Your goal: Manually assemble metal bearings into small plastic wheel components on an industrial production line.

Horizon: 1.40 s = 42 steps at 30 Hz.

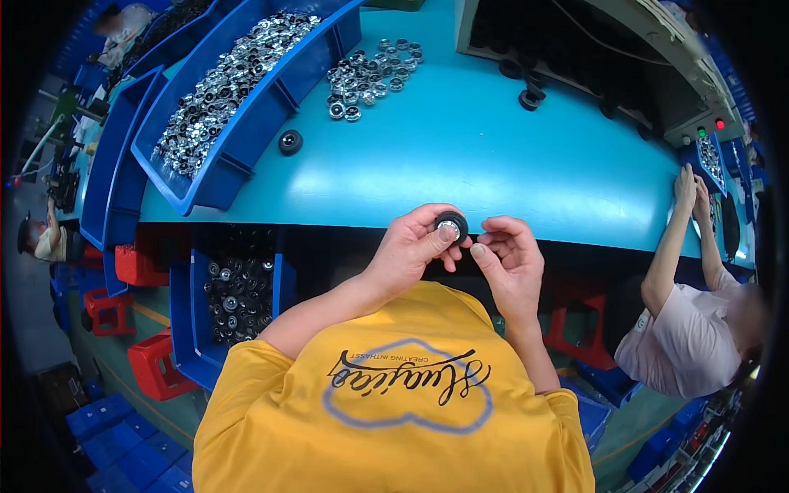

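My left hand [415, 245] is closed round a small black wheel [451, 220] with a shiny silver centre, its thumb lying on the silver part. This wheel is held just off the near edge of the turquoise table [370, 185]. Close by on the right is my right hand [514, 261], its fingers curled and the thumb near the fingertips. Whatever it may pinch is hidden or too small to make out. On the tabletop, a black wheel [290, 142] lies beside a long blue bin [234, 168] full of shiny silver parts [234, 86].
Loose silver parts [370, 76] lie on the table's far side. A machine housing [694, 78] stands at the back right, black wheels [530, 99] by its opening. Below the table edge, a blue bin [200, 308] holds black wheels. A co-worker [686, 329] sits at right, red stools [156, 366] at left.
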Tool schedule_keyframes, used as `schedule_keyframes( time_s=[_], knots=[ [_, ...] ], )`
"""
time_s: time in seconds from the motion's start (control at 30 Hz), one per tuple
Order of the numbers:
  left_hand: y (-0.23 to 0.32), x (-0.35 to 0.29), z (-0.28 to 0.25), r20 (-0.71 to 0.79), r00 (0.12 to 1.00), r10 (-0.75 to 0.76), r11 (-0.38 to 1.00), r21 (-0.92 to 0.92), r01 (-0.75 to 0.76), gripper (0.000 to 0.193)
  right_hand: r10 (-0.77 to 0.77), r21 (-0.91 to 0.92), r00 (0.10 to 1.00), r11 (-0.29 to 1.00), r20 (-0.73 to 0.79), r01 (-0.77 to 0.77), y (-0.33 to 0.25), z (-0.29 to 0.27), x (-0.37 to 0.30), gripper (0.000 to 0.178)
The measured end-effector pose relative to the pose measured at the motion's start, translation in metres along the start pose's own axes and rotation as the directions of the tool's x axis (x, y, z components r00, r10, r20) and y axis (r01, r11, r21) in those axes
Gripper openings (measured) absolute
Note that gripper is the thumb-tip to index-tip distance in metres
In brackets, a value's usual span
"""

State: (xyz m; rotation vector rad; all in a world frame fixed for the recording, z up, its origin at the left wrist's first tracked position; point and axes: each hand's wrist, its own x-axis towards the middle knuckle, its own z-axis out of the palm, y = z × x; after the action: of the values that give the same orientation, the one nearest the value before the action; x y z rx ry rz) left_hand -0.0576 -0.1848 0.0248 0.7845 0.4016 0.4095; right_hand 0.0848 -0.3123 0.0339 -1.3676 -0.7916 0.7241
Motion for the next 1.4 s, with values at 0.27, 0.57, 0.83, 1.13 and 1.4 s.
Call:
schedule_keyframes(
  time_s=[0.27,0.57,0.83,1.13,1.4],
  knots=[
    [-0.008,0.003,0.009,-0.047,0.998,0.046,0.991,0.126,-0.04,0.029,0.143,0.205,0.988,0.967,0.06,-0.152,0.001,0.011,-0.01,0.036],
    [-0.004,0.01,0.019,0.049,0.99,-0.129,0.983,0.137,0.121,0.031,0.153,0.199,0.988,0.969,-0.017,-0.147,0.014,-0.001,-0.003,0.031],
    [-0.005,0.004,0.018,-0.023,0.999,-0.033,0.928,0.371,0.039,0.024,-0.073,-0.076,0.997,0.994,0.039,0.076,0.005,-0.001,-0.008,0.031],
    [0.008,0.005,0.014,0.103,0.976,-0.194,0.978,0.096,0.184,0.051,0.269,0.372,0.963,0.892,0.02,-0.257,0.01,-0.003,0.001,0.032],
    [0.009,0.003,0.013,0.142,0.979,-0.146,0.978,0.173,0.121,0.059,0.249,0.359,0.967,0.899,0.051,-0.251,0.015,-0.002,0.001,0.031]
  ],
)
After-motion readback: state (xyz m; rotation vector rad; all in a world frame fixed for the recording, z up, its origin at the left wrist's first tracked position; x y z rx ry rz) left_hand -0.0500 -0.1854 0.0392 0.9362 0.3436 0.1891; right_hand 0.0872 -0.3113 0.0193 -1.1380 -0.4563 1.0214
